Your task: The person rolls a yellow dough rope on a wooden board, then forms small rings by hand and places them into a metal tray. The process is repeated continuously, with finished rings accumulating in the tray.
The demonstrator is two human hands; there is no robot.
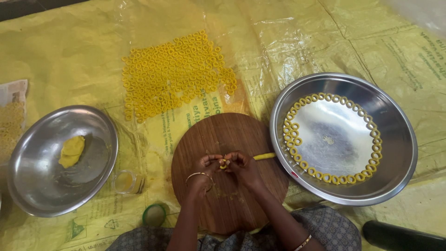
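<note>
In the head view, a small yellow dough ring (pixel 224 163) is pinched between the fingertips of the left hand (pixel 206 166) and the right hand (pixel 242 165), above the round wooden board (pixel 218 135); a short yellow dough rope (pixel 264 156) lies just right of them; further right, a wide steel plate (pixel 395 135) is edged with finished rings (pixel 334 178); far left, a steel bowl (pixel 100 162) holds a yellow dough lump (pixel 71 151).

Yellow plastic sheet (pixel 297 42); on it round wooden board (pixel 218 135); two steel bowls
</note>
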